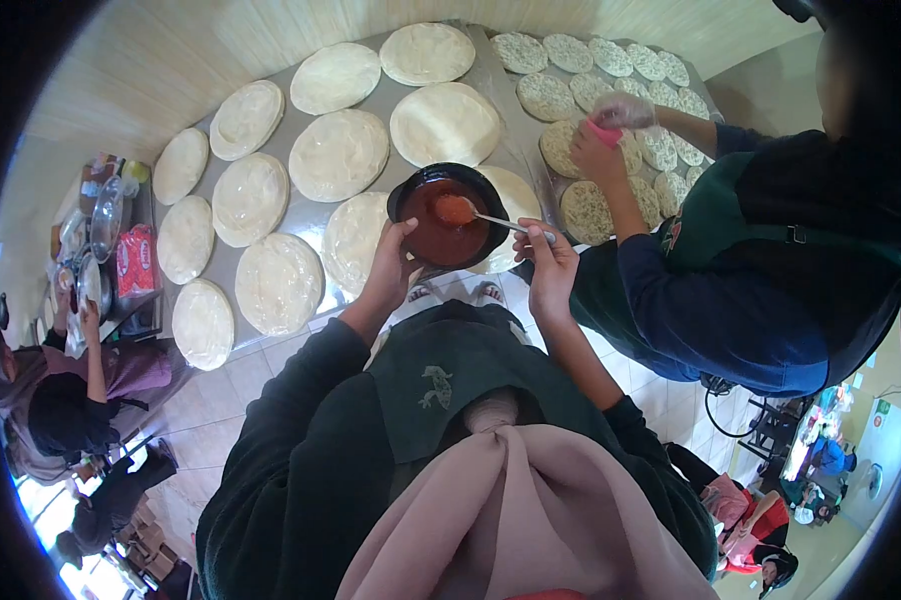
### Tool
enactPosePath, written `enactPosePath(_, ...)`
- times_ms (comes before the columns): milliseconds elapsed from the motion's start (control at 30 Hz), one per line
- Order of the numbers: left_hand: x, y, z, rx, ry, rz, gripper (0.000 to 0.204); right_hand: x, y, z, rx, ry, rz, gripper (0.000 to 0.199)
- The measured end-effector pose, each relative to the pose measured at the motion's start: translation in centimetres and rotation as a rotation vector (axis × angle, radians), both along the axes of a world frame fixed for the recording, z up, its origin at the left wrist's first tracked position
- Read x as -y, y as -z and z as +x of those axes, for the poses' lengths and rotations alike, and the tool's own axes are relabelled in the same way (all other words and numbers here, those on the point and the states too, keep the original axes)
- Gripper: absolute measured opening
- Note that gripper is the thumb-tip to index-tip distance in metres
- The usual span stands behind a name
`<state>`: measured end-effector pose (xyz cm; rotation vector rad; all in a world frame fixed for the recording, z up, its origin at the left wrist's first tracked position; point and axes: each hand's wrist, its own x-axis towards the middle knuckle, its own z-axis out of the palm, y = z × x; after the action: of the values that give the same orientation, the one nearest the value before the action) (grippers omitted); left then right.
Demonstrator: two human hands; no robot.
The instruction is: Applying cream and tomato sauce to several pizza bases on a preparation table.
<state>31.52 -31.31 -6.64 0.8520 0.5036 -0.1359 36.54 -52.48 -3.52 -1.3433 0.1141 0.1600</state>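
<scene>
A black bowl point(403, 198) of red sauce point(436, 240) is gripped at its left rim by my left hand point(394, 262). With my right hand point(551, 272) I hold a metal spoon point(506, 223) by its handle, its head sitting in the sauce with red sauce on it. The bowl is held over the near edge of a metal table point(306, 100), covering parts of the pale round dough bases point(356, 240) beneath it. More dough bases point(339, 155) with a shiny, smeared top lie in rows to the left and beyond.
At right, a co-worker point(751, 270) with a gloved hand point(626, 110) and something pink leans over smaller speckled rounds point(591, 210). A side table at left carries a red packet point(137, 260) and bowls; another person point(66, 390) works beside it. A wall point(171, 50) backs the table.
</scene>
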Motion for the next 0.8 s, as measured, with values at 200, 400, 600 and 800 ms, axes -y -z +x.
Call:
enactPosePath(200, -0.4, 0.9, -0.2, 0.010, 0.019, -0.010, 0.050, 0.6, 0.0, 0.3, -0.044, 0.062, 0.127, 0.021)
enactPosePath(400, -1.4, 1.5, -1.1, -0.098, -0.074, 0.061, 0.056, 2.1, 0.4, 1.2, -0.009, 0.169, 0.182, 0.018)
enactPosePath(600, -2.8, 1.9, -2.0, -0.079, -0.105, 0.083, 0.058, 3.9, 3.1, 1.4, 0.457, -0.033, -0.569, 0.014)
enactPosePath(800, -2.8, 1.9, -2.1, -0.066, -0.117, 0.088, 0.058, 4.2, 3.4, 1.5, 0.463, -0.030, -0.618, 0.013)
